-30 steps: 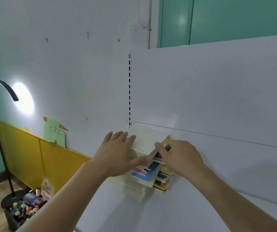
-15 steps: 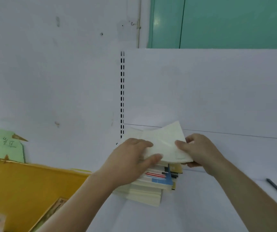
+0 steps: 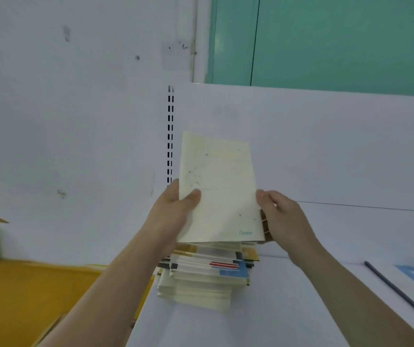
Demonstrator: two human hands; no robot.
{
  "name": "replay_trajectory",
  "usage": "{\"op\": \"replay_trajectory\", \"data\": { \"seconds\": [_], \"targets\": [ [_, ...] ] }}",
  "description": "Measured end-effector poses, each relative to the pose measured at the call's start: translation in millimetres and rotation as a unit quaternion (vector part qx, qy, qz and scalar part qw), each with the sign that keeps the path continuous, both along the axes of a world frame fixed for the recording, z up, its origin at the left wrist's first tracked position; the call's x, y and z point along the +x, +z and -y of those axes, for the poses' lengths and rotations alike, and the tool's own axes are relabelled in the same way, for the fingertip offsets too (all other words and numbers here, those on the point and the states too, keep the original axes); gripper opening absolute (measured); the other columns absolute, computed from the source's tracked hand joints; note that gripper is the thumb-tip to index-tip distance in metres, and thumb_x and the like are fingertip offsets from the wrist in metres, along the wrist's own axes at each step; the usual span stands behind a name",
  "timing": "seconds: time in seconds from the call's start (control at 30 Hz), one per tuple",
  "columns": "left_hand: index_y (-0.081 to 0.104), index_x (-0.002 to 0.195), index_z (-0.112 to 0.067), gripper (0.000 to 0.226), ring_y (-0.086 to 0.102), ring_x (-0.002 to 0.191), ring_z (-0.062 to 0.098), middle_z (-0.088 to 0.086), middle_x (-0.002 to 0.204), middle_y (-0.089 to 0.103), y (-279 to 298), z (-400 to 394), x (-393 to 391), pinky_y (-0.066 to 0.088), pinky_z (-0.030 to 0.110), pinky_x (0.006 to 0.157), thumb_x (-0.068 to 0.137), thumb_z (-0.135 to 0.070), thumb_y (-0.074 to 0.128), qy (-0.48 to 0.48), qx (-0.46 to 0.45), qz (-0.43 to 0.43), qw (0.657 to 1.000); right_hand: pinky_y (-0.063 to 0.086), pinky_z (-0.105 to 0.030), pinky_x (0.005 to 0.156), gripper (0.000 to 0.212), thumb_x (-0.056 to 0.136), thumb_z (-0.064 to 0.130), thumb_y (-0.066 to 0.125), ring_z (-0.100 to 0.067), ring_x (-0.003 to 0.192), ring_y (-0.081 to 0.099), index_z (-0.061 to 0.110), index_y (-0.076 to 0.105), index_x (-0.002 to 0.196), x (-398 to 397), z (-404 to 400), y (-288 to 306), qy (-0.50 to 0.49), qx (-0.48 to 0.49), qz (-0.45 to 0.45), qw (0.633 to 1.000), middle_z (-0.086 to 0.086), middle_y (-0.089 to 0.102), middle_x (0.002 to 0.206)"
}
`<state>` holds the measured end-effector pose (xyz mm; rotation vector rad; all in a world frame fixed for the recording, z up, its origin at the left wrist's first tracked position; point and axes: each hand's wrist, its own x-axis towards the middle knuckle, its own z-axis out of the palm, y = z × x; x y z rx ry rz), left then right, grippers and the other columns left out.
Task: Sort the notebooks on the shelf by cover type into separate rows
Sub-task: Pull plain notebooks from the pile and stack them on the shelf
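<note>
Sorting has barely begun — one thin cream paper-covered notebook [image 3: 219, 189] is held upright above the mixed stack of cream, blue and yellow notebooks [image 3: 208, 269] at the white shelf's [image 3: 288, 309] left end. The left hand [image 3: 173, 211] and right hand [image 3: 281, 216] pinch its side edges. No rows show yet; bare shelf opens rightward toward a dark thin rod [image 3: 401, 295].

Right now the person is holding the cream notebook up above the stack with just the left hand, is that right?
Not quite. Both hands hold it: the left hand grips the cream notebook's left edge and the right hand grips its right edge, above the stack. The head view shows this.
</note>
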<state>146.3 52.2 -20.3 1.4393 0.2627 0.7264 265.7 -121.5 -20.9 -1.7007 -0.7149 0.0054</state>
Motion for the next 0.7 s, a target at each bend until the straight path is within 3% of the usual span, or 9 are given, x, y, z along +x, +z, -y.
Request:
{"op": "replay_trajectory", "data": {
  "seconds": [0.13,0.2,0.27,0.43,0.6,0.7],
  "targets": [
    [0.058,0.121,-0.027,0.021,0.064,0.104,0.024,-0.006,0.111,0.069,2,-24,-14,0.054,0.047,0.089,0.1,-0.025,0.056,0.146,0.041,-0.004,0.988,0.062,-0.039,0.066,0.05,0.095,0.052,0.047,-0.021,0.055,0.071,0.006,0.067,0.09,19,-19,-9,-0.066,-0.212,0.026,0.975,-0.004,0.073,0.065],
    [0.055,0.124,-0.025,0.024,0.061,0.105,0.026,-0.004,0.114,0.065,1,-35,-22,0.053,0.047,0.086,0.1,-0.024,0.055,0.182,0.032,-0.02,0.983,0.062,-0.038,0.066,0.066,0.087,0.068,0.045,-0.019,0.052,0.07,0.007,0.068,0.079,19,-31,-13,-0.072,-0.307,0.044,0.948,-0.002,0.071,0.058],
    [0.054,0.127,-0.024,0.027,0.06,0.106,0.028,-0.001,0.117,0.064,-4,-42,-27,0.053,0.047,0.085,0.1,-0.025,0.054,0.197,0.037,-0.043,0.979,0.061,-0.031,0.061,0.068,0.082,0.074,0.049,-0.017,0.047,0.067,0.009,0.066,0.073,18,-43,-14,-0.061,-0.362,0.036,0.93,-0.001,0.068,0.052],
    [0.056,0.123,-0.022,0.022,0.062,0.102,0.027,-0.001,0.113,0.066,-14,-48,-33,0.053,0.042,0.079,0.101,-0.022,0.053,0.181,0.034,-0.069,0.98,0.045,-0.023,0.046,0.052,0.083,0.059,0.066,-0.017,0.043,0.058,0.008,0.06,0.077,20,-44,-8,-0.027,-0.343,-0.033,0.938,-0.004,0.066,0.054],
    [0.053,0.125,-0.023,0.023,0.061,0.104,0.028,-0.001,0.115,0.064,-12,-44,-31,0.053,0.047,0.087,0.102,-0.024,0.051,0.171,0.045,-0.076,0.981,0.047,-0.021,0.043,0.032,0.094,0.028,0.063,-0.017,0.044,0.062,-0.003,0.063,0.095,21,-25,4,-0.026,-0.296,-0.045,0.954,-0.013,0.071,0.061],
    [0.053,0.125,-0.025,0.023,0.061,0.103,0.026,-0.003,0.115,0.064,-11,-42,-29,0.054,0.048,0.088,0.102,-0.025,0.051,0.161,0.046,-0.073,0.983,0.052,-0.025,0.047,0.029,0.098,0.023,0.057,-0.02,0.05,0.066,-0.006,0.06,0.101,19,-22,6,-0.011,-0.28,-0.098,0.955,-0.018,0.073,0.071]
  ]
}}
